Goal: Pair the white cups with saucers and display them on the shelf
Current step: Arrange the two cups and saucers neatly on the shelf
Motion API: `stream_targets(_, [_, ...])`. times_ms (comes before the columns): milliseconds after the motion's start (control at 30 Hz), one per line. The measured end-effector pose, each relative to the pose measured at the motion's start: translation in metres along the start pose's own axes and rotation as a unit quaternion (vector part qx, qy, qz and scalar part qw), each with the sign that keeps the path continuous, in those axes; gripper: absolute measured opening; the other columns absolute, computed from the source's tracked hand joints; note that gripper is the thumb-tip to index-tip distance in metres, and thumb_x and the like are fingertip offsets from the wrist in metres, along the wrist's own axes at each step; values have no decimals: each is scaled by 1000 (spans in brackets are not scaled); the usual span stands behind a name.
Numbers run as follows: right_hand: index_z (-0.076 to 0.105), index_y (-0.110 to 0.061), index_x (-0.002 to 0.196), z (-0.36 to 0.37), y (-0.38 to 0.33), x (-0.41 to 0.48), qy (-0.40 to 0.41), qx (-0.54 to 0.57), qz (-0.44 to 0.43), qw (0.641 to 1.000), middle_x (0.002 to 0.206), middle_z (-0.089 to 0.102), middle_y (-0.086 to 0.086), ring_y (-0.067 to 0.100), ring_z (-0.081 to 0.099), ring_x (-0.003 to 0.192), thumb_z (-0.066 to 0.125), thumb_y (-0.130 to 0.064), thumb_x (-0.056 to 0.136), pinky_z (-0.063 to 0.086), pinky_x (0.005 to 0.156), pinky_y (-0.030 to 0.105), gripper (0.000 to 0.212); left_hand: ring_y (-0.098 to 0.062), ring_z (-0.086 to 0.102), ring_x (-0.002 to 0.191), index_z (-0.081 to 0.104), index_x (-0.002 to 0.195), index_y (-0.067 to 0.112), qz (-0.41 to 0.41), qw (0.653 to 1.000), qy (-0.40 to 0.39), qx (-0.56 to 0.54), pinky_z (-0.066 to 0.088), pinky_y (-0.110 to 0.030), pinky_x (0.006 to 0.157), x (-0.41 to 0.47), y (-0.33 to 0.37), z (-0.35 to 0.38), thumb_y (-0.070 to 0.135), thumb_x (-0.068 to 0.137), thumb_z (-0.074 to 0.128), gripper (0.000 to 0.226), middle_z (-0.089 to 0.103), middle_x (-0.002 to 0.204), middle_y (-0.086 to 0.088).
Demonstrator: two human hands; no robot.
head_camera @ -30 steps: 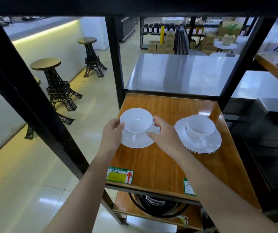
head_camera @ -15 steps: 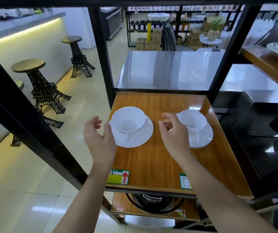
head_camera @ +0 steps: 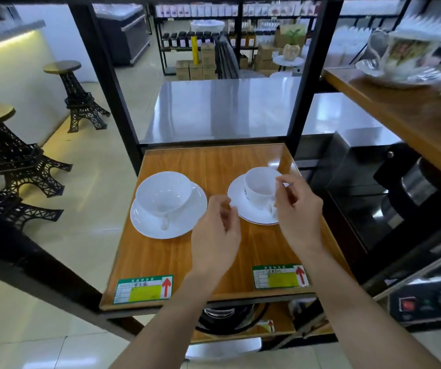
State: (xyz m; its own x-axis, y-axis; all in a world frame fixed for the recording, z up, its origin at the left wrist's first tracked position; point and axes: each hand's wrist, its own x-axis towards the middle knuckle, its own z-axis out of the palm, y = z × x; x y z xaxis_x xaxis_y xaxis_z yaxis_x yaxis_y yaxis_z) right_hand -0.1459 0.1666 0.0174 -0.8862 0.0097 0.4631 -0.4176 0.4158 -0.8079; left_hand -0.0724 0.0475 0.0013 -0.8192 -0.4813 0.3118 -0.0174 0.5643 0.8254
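Observation:
Two white cups stand on white saucers on the wooden shelf (head_camera: pixel 214 262). The wide left cup (head_camera: pixel 163 193) rests on its saucer (head_camera: pixel 144 222), handle toward me, with no hand near it. The taller right cup (head_camera: pixel 259 183) sits on a saucer (head_camera: pixel 243 206) with a thin dark rim line. My left hand (head_camera: pixel 216 233) hovers at that saucer's near-left edge, fingers loosely curled and empty. My right hand (head_camera: pixel 298 209) is beside the right cup, covering its right side, fingers apart; whether they touch the cup I cannot tell.
Black frame posts (head_camera: pixel 123 102) flank the shelf. Price labels (head_camera: pixel 143 288) line its front edge. A patterned cup on a saucer (head_camera: pixel 400 59) stands on the higher wooden shelf at right. Dark appliances (head_camera: pixel 374 195) sit right, tower-shaped stools (head_camera: pixel 78 94) left, a lower shelf below.
Both hands let go of the left cup and saucer and moved right; they now flank the right cup and saucer. The camera view has also shifted.

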Motion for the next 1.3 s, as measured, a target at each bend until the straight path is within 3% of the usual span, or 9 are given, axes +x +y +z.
stream_targets(100, [60,-19,96,-9,12,3,29,-1,53,998,78,58,-12,3,56,72,52,-18,91,43,63,18,10,0,57,65,45,118,23,-93,995,-44,9,42,-8,47,5,-2,11,34,92,51,30,54,81,17])
stream_targets(167, [59,-19,100,-11,22,6,30,-33,98,994,75,52,-18,-3,50,69,51,-21,91,35,58,11,12,-9,60,68,38,126,20,-174,982,-62,-29,46,-13,48,10,-2,16,34,92,51,39,58,85,9])
stream_targets(233, [57,-15,108,-13,32,9,10,-70,144,987,81,53,-10,1,49,69,50,-24,91,31,56,10,20,-15,62,67,32,130,17,-237,965,-78,-75,46,-18,41,15,-1,19,31,92,51,45,61,86,-1])
stream_targets(300, [52,-15,113,-12,39,11,-32,-96,188,977,91,54,-4,8,51,73,50,-29,92,39,60,18,26,-16,63,64,29,133,16,-267,955,-81,-104,46,-18,40,19,0,22,29,92,52,48,63,88,-6])
stream_targets(400, [48,-16,118,-10,45,13,-85,-100,232,964,101,54,-2,13,51,85,51,-35,91,43,70,28,33,-14,62,60,27,136,16,-280,948,-86,-126,46,-18,39,22,0,27,26,92,54,53,64,85,-6])
stream_targets(533, [51,-17,116,-7,49,13,-117,-79,238,961,110,62,5,18,58,89,53,-32,91,50,74,31,30,-13,62,60,24,140,17,-283,945,-91,-134,47,-18,40,24,-3,32,22,91,56,59,65,88,-5])
stream_targets(767, [47,-16,127,-11,52,8,-132,-65,221,964,122,60,7,21,59,101,52,-28,92,48,78,31,37,-15,64,67,33,141,19,-280,945,-85,-147,51,-18,44,24,-4,36,17,91,56,55,63,105,-7])
stream_targets(933, [48,-16,126,-13,54,7,-140,-57,202,968,116,61,7,12,53,84,52,-30,92,44,70,24,37,-16,63,68,37,139,19,-293,939,-73,-163,49,-16,42,24,-5,37,15,90,57,53,63,97,-5])
stream_targets(1300, [46,-18,130,-18,50,3,-182,-59,181,965,105,65,5,21,62,93,53,-36,90,52,81,35,44,-17,64,67,40,138,20,-299,934,-41,-192,51,-16,45,19,-11,34,12,90,57,52,65,95,-7])
